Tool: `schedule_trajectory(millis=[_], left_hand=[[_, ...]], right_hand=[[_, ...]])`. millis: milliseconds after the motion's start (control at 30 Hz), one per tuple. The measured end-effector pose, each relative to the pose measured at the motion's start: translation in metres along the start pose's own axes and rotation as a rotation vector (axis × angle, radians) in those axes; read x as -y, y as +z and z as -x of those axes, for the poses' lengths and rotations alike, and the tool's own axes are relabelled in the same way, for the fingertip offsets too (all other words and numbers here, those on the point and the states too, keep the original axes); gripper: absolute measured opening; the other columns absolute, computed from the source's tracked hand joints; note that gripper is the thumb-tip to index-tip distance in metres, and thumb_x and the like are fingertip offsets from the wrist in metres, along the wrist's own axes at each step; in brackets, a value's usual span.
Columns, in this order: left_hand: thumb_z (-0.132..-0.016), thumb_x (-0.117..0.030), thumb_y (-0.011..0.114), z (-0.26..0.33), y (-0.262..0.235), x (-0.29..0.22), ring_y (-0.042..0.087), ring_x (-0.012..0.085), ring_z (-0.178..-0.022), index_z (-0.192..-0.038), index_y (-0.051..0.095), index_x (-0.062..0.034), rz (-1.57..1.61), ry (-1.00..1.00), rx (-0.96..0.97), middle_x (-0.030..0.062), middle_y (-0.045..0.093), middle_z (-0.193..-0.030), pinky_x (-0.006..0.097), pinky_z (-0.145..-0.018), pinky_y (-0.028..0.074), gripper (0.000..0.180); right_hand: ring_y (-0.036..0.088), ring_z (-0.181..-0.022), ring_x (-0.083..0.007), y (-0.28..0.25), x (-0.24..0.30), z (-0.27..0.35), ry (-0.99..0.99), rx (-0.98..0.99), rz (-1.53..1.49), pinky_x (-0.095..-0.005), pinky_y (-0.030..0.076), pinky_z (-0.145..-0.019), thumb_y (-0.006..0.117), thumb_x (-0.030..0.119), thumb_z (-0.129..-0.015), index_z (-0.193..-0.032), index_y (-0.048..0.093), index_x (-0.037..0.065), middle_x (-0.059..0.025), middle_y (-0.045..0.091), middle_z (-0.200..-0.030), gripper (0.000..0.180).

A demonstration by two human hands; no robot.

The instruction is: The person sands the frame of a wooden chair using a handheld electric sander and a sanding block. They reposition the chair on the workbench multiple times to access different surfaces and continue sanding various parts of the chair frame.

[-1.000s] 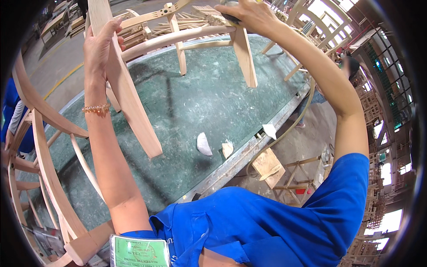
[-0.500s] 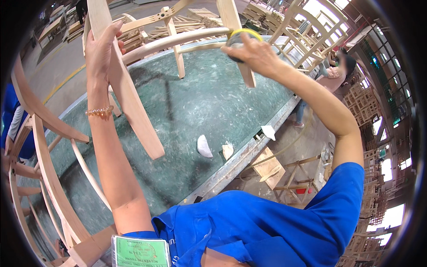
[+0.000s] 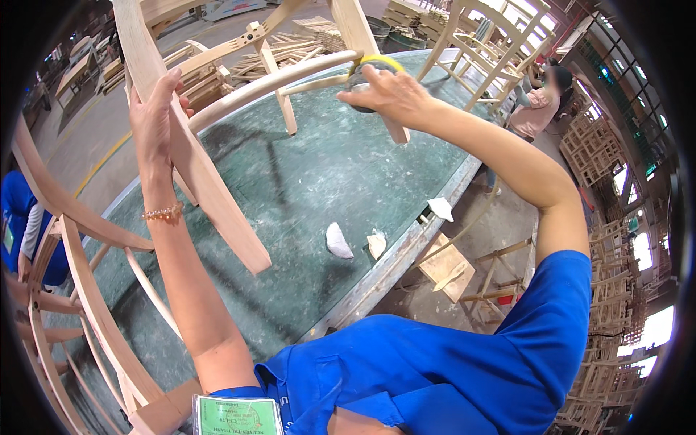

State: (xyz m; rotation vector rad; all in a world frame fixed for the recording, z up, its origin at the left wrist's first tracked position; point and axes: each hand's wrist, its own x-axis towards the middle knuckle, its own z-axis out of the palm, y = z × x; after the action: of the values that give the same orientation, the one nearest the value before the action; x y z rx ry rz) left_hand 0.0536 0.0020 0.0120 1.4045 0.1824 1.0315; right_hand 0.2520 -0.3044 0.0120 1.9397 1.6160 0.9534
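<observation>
A broad workbench with a worn, dusty green top (image 3: 326, 167) is seen from above, bordered along its right side by a pale, scuffed wooden edge strip (image 3: 395, 264). The green surface is scratched and speckled with pale dust. Near that edge, a small white curved pad shaped like a half-moon (image 3: 338, 240) is laid flat on the top, and just beside it a small tan wooden scrap (image 3: 376, 244) is found. Farther along the edge strip, a white folded piece of paper or cloth (image 3: 440, 209) is placed. A pale unfinished wooden chair frame (image 3: 286, 109) is stood on the green top by its legs.
</observation>
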Motion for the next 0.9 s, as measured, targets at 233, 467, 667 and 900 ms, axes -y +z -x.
schedule_trajectory(millis=[233,467,667,900], left_hand=[[-0.081,-0.023,0.07,0.005,0.005,0.001,0.055,0.0086,-0.06,-0.105,0.048,-0.001,0.014,0.025,0.015,0.0059,0.056,-0.081,0.023,-0.05,0.048,0.04],[-0.075,-0.03,0.074,0.005,0.003,0.002,0.056,0.0091,-0.06,-0.102,0.051,-0.0022,0.017,0.032,-0.014,0.0046,0.057,-0.08,0.024,-0.051,0.051,0.045],[-0.078,-0.027,0.073,0.01,0.002,0.002,0.057,0.0089,-0.059,-0.103,0.051,-0.002,0.028,0.026,0.003,0.0056,0.058,-0.081,0.023,-0.05,0.051,0.042],[-0.08,-0.026,0.071,0.012,0.003,-0.001,0.057,0.0079,-0.061,-0.105,0.049,-0.0014,-0.011,0.034,0.012,0.0056,0.057,-0.083,0.023,-0.051,0.05,0.042]], right_hand=[[0.064,-0.073,-0.0197,-0.029,-0.043,0.012,0.015,-0.037,0.128,-0.0285,0.059,-0.06,0.056,0.015,-0.087,-0.129,0.049,0.036,-0.0154,0.047,-0.106,0.048],[0.063,-0.075,-0.0281,-0.046,-0.062,-0.026,0.076,-0.133,0.054,-0.0353,0.055,-0.055,0.056,0.023,-0.085,-0.129,0.049,0.033,-0.0178,0.049,-0.106,0.046],[0.063,-0.072,-0.0301,-0.03,-0.071,-0.072,0.061,-0.086,-0.016,-0.0415,0.052,-0.055,0.056,0.027,-0.084,-0.125,0.052,0.03,-0.0216,0.055,-0.096,0.042],[0.064,-0.075,-0.0331,-0.026,-0.081,-0.091,0.052,-0.139,0.002,-0.0438,0.053,-0.063,0.055,0.026,-0.084,-0.124,0.054,0.03,-0.0266,0.055,-0.11,0.041]])
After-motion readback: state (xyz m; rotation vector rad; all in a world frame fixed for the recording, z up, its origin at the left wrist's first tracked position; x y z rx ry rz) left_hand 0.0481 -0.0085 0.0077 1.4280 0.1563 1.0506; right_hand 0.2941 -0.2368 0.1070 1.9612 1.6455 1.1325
